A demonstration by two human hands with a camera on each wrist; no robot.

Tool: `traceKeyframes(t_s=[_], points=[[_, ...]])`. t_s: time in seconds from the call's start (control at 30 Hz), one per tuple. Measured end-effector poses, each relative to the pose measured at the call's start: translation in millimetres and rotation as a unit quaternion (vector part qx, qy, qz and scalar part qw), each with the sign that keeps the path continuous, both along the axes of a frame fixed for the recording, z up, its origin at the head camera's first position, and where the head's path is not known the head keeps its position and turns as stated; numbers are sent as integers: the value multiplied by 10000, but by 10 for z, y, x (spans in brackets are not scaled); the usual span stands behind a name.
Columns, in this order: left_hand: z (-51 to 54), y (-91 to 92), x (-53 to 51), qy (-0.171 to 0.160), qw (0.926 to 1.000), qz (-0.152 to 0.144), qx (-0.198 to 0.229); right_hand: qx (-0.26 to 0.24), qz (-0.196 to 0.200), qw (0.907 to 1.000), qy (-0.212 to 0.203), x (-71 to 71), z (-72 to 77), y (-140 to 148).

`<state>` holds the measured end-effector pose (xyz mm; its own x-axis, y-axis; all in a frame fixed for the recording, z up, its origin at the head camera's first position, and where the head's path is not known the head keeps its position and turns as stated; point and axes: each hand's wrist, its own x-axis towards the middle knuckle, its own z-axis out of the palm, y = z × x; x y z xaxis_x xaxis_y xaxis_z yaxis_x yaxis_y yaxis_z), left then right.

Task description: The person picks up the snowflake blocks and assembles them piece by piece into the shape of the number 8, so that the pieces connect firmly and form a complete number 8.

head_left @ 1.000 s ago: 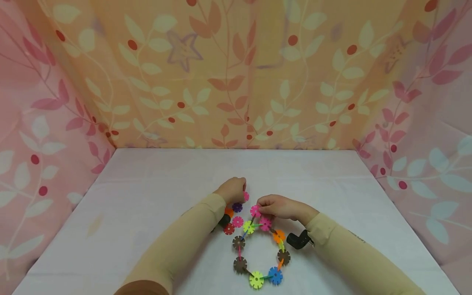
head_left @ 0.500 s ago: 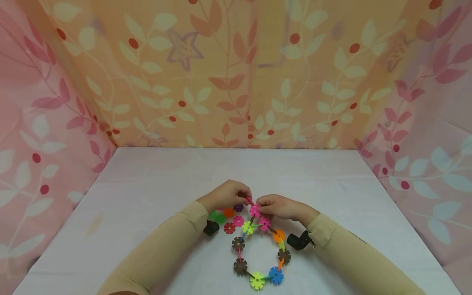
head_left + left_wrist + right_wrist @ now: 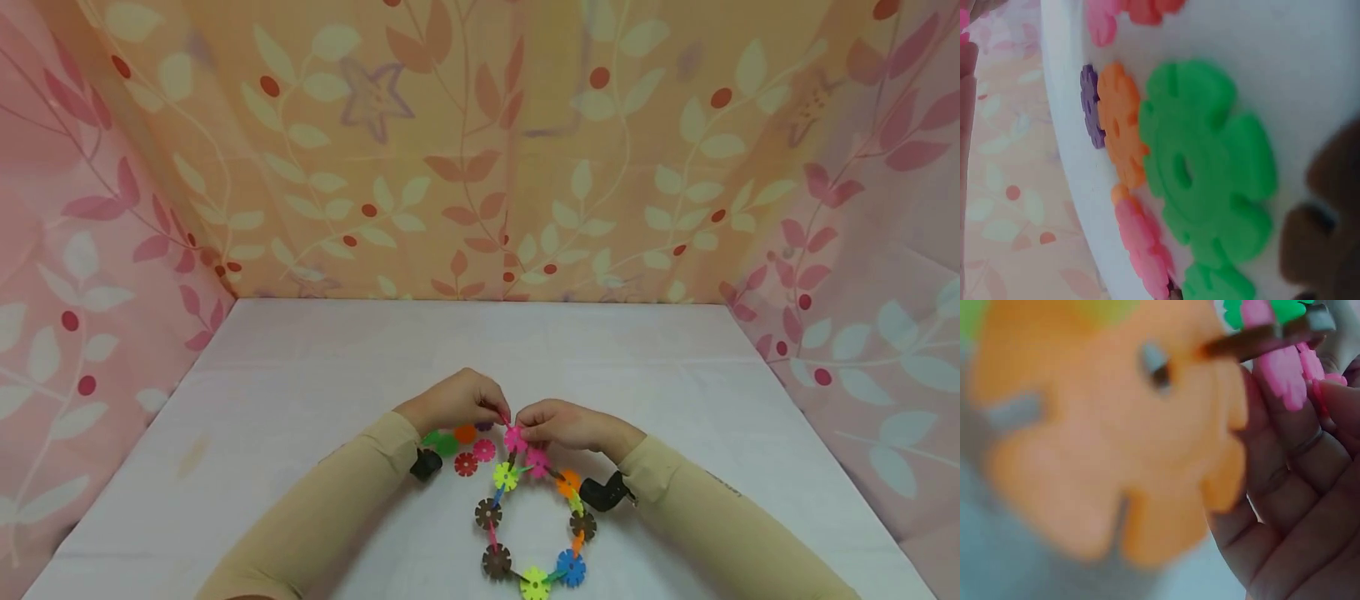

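Note:
A closed ring of notched discs in several colours lies on the table, with a yellow-green disc point(image 3: 506, 477) and a brown disc point(image 3: 488, 513) on its left side. At its top, the right hand point(image 3: 573, 427) pinches a pink disc point(image 3: 514, 439). The left hand point(image 3: 459, 400) holds another pink disc point(image 3: 506, 419) edge-on against that one; whether the two are joined cannot be told. In the right wrist view an orange disc point(image 3: 1116, 425) of the ring hangs close to the lens, beside the curled fingers point(image 3: 1297, 462).
Left of the ring lie loose discs: red point(image 3: 466, 464), pink point(image 3: 483, 451), orange point(image 3: 465, 434) and green point(image 3: 447, 445). The left wrist view shows a purple disc point(image 3: 1091, 106) beside them. Patterned cloth point(image 3: 480, 150) stands around the white table point(image 3: 337, 350).
Carrying a pink disc, my left hand has moved from the loose pieces to the right hand. The ring has slid slightly toward the near edge.

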<state>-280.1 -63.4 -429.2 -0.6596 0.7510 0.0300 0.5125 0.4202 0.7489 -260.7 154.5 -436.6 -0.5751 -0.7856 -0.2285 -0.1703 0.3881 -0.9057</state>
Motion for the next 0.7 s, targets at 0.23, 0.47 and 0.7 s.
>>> traceKeyframes(t_s=[0.23, 0.47, 0.7], points=[[7, 3, 37, 1070, 9927, -518, -210, 148, -196, 9993, 277, 50, -31, -45], [-13, 1, 41, 1717, 9821, -773, -85, 274, -319, 9965, 728, 84, 0, -79], [-9, 6, 40, 1773, 9811, -758, -140, 427, -287, 9972, 548, 51, -1, -82]])
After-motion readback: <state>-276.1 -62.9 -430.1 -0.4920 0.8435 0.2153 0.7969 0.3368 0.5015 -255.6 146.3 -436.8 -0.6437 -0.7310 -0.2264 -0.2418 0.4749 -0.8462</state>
